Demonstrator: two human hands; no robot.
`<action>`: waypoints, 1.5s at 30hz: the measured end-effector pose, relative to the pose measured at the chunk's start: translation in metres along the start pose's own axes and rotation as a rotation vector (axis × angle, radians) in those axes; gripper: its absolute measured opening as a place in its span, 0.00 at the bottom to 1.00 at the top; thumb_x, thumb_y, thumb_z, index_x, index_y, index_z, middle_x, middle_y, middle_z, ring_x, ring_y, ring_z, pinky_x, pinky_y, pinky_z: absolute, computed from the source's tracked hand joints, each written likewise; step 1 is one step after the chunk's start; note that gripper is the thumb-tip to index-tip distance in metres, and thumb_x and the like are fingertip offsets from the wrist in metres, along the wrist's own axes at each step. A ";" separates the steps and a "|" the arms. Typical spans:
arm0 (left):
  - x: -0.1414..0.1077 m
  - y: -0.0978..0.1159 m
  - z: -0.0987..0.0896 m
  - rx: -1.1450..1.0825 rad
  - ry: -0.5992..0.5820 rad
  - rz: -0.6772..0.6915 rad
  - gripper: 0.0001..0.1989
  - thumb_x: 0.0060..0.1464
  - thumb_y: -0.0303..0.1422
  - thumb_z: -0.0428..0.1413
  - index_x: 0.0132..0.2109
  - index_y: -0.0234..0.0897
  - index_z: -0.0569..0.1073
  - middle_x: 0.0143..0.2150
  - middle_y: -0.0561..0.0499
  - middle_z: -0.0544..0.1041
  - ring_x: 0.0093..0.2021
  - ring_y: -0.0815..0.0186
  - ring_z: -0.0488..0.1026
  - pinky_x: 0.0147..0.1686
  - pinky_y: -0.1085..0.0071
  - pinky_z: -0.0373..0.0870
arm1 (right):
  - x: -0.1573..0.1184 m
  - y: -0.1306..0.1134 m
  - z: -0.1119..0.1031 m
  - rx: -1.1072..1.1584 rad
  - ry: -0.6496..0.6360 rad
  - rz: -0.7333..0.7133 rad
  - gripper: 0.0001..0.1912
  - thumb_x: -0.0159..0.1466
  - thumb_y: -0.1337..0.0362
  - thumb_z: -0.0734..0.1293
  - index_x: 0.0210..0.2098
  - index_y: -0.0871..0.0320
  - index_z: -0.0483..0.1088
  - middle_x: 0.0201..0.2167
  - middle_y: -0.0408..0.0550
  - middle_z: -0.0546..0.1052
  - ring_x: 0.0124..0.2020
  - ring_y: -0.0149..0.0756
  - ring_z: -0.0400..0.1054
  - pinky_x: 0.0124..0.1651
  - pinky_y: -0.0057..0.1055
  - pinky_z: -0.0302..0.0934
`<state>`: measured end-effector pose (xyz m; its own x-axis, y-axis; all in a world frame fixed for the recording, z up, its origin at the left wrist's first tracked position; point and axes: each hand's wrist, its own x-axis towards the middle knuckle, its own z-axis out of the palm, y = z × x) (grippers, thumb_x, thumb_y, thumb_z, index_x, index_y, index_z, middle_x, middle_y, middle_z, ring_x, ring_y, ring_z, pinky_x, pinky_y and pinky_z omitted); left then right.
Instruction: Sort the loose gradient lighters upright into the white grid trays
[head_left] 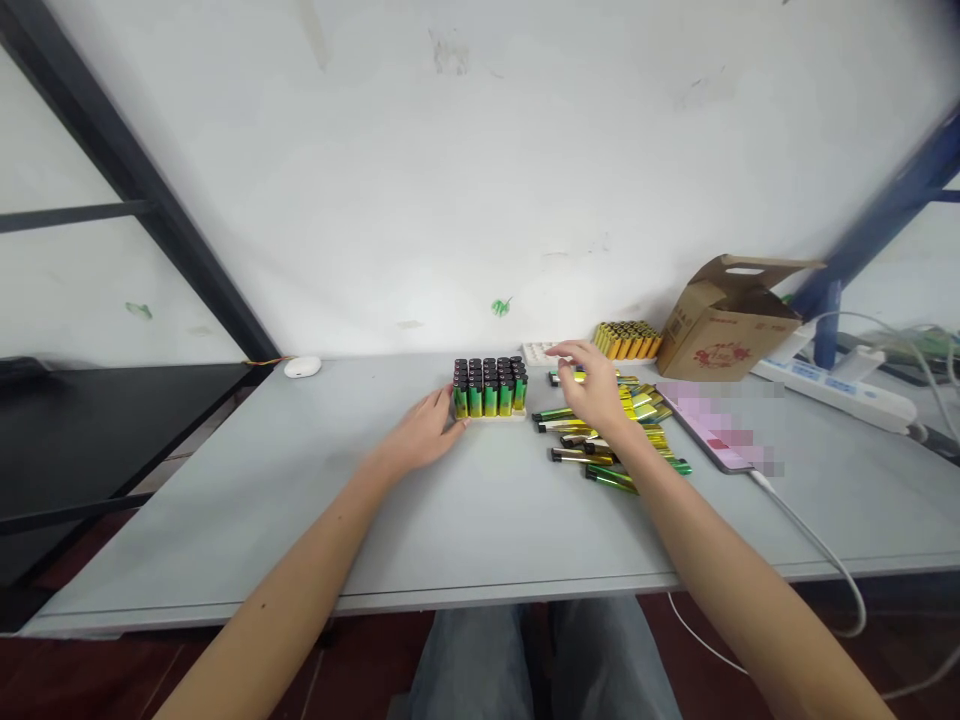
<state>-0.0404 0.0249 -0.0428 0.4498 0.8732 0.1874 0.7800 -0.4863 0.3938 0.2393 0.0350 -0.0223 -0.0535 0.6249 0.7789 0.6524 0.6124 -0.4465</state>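
Currently: left hand [424, 430] open, fingers [450, 408] touching lighter rack [487, 416] corner; right hand [596, 385] open, fingers [570, 352] hovering above loose lighters [581, 456] right of rack.

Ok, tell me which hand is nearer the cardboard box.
Right. The right hand sits left of the cardboard box, over loose lighters; the left hand lies farther left, beside the rack of upright lighters.

Beside the left hand [424, 430] stood 1 tray [491, 416], 5 lighters [490, 398] across its front row; right of the right hand [592, 390] sat 1 cardboard box [727, 320].
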 end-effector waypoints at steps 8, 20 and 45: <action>-0.001 0.001 -0.001 0.006 0.006 0.010 0.27 0.60 0.44 0.45 0.61 0.34 0.59 0.59 0.38 0.66 0.60 0.50 0.62 0.58 0.55 0.59 | 0.001 0.041 -0.019 -0.013 -0.542 0.080 0.10 0.57 0.67 0.63 0.36 0.56 0.76 0.37 0.47 0.80 0.40 0.42 0.73 0.45 0.40 0.66; 0.001 0.001 -0.001 -0.091 -0.006 -0.047 0.26 0.58 0.46 0.46 0.59 0.36 0.63 0.58 0.40 0.67 0.59 0.50 0.63 0.58 0.55 0.59 | -0.010 0.038 -0.013 -0.165 -0.760 -0.096 0.11 0.59 0.56 0.66 0.36 0.51 0.78 0.51 0.50 0.74 0.56 0.50 0.62 0.57 0.48 0.56; -0.009 0.035 -0.014 -0.303 0.689 0.282 0.05 0.54 0.33 0.53 0.34 0.38 0.72 0.30 0.50 0.75 0.30 0.67 0.71 0.34 0.68 0.70 | -0.002 -0.014 -0.027 0.789 -0.427 0.441 0.14 0.55 0.56 0.72 0.36 0.54 0.67 0.33 0.47 0.79 0.38 0.39 0.73 0.45 0.41 0.65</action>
<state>-0.0234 0.0010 -0.0179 0.1654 0.5893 0.7908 0.4806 -0.7484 0.4572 0.2506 0.0122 -0.0055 -0.2954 0.9007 0.3186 -0.0015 0.3330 -0.9429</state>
